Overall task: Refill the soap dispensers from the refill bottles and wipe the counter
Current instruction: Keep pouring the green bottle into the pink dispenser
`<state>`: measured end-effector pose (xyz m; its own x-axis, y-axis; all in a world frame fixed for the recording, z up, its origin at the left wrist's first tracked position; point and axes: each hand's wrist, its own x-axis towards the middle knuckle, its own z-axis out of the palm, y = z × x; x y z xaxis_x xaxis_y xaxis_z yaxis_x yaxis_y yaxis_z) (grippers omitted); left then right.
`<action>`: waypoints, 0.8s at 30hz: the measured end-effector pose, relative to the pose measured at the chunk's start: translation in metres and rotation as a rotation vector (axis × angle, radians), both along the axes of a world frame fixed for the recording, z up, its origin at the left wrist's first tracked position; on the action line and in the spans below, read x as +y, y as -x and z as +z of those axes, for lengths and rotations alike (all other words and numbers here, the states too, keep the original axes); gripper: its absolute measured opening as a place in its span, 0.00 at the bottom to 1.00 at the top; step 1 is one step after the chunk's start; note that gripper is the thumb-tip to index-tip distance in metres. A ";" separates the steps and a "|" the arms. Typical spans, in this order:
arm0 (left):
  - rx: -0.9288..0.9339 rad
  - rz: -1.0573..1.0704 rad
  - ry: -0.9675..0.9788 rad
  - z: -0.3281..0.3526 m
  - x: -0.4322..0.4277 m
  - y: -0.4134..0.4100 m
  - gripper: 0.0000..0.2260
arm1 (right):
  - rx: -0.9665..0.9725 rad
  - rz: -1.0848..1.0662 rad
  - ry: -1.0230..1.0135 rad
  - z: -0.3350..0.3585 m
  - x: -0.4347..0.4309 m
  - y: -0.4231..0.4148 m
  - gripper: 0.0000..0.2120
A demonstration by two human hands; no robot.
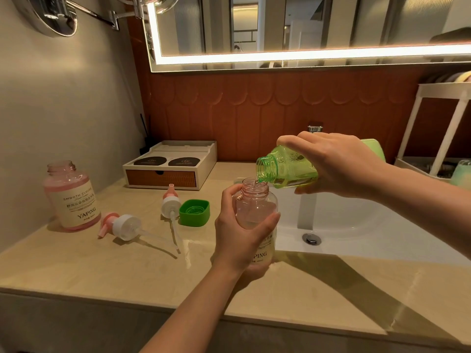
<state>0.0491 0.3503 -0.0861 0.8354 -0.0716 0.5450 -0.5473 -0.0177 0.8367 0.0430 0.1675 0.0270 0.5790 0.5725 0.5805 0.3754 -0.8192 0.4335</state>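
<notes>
Now soap is being poured. The green bottle (288, 169) is gripped by the right hand (339, 164), with the fingers curled round it. It is tipped on its side, with its open mouth turned to nine o'clock. A thin stream is seen going from that mouth down into the neck of the clear bottle (257, 207), just under it at six o'clock. The clear bottle is held upright at the middle of the view by the left hand (239, 238), which is wrapped round it. Its top part looks not filled yet, so more pouring is likely needed.

Next, the green bottle should be kept right over the small neck and then tipped back up slowly, so that nothing is spilled. After that a pump must be screwed on.

Far off at nine o'clock a pink bottle (74, 197) is stood with its top off, and it looks nearly full. Between it and the clear bottle, two pumps (122, 225) (170, 202) are laid down, and a green cap (195, 212) is set upside down beside one of them.

All of this is on a shiny tan counter (127, 271). A white sink (356, 225) is sunk in at three o'clock. A small box (165, 171) is placed at eleven o'clock, a lit mirror (305, 26) is hung at twelve, and a white rack (446, 128) is seen at two.
</notes>
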 end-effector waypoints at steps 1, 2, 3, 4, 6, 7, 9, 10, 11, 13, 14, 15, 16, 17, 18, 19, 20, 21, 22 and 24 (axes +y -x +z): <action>0.001 0.002 -0.004 0.000 0.000 0.000 0.28 | 0.000 -0.001 -0.001 0.000 0.000 0.000 0.45; 0.003 0.004 -0.007 0.000 0.000 -0.001 0.28 | 0.001 -0.002 0.000 0.000 0.001 0.001 0.45; 0.004 0.008 -0.009 -0.001 0.000 -0.001 0.29 | 0.003 -0.004 0.002 0.000 0.001 0.001 0.45; 0.004 0.012 -0.009 -0.002 0.000 -0.002 0.29 | 0.006 -0.007 0.003 0.001 0.002 0.002 0.45; 0.004 0.015 -0.007 -0.002 0.000 -0.002 0.29 | 0.016 -0.021 0.006 0.001 0.003 0.003 0.45; 0.003 0.014 -0.004 -0.002 0.001 -0.002 0.28 | 0.021 -0.027 0.008 0.002 0.004 0.004 0.45; 0.003 0.014 0.000 -0.001 0.000 -0.001 0.28 | 0.031 -0.037 0.007 0.002 0.004 0.005 0.45; 0.002 0.016 0.000 -0.001 0.000 -0.001 0.28 | 0.037 -0.042 0.006 0.003 0.003 0.005 0.44; -0.002 0.018 0.000 -0.001 0.000 -0.001 0.29 | 0.043 -0.049 0.006 0.003 0.004 0.006 0.44; -0.005 0.017 0.000 -0.001 0.000 -0.001 0.30 | 0.057 -0.067 0.008 0.003 0.005 0.007 0.44; -0.003 0.015 0.002 -0.002 0.000 -0.001 0.30 | 0.063 -0.074 0.010 0.004 0.005 0.007 0.44; -0.002 0.013 0.003 -0.002 0.000 -0.001 0.31 | 0.071 -0.081 0.010 0.004 0.006 0.007 0.44; -0.004 0.013 0.003 -0.002 0.000 -0.002 0.31 | 0.081 -0.091 0.011 0.004 0.006 0.008 0.44; -0.006 0.015 0.001 -0.002 0.000 -0.002 0.32 | 0.090 -0.101 0.011 0.004 0.007 0.009 0.44; -0.007 0.019 0.001 -0.003 0.000 -0.002 0.32 | 0.097 -0.110 0.013 0.005 0.007 0.009 0.44; -0.007 0.019 0.002 -0.003 0.000 -0.003 0.31 | 0.104 -0.118 0.015 0.006 0.007 0.010 0.44; -0.005 0.019 0.004 -0.003 0.000 -0.003 0.30 | 0.112 -0.127 0.020 0.006 0.008 0.011 0.44; -0.002 0.016 0.004 -0.003 0.000 -0.003 0.30 | 0.119 -0.137 0.026 0.007 0.008 0.011 0.44; 0.000 0.016 0.003 -0.003 -0.001 -0.003 0.30 | 0.127 -0.146 0.032 0.008 0.009 0.011 0.44; 0.001 0.020 -0.002 -0.004 -0.001 -0.004 0.29 | 0.143 -0.165 0.038 0.009 0.010 0.012 0.44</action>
<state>0.0527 0.3498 -0.0898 0.8370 -0.0558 0.5443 -0.5463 -0.0306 0.8370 0.0310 0.1775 0.0358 0.7413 0.4835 0.4655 0.2979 -0.8586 0.4173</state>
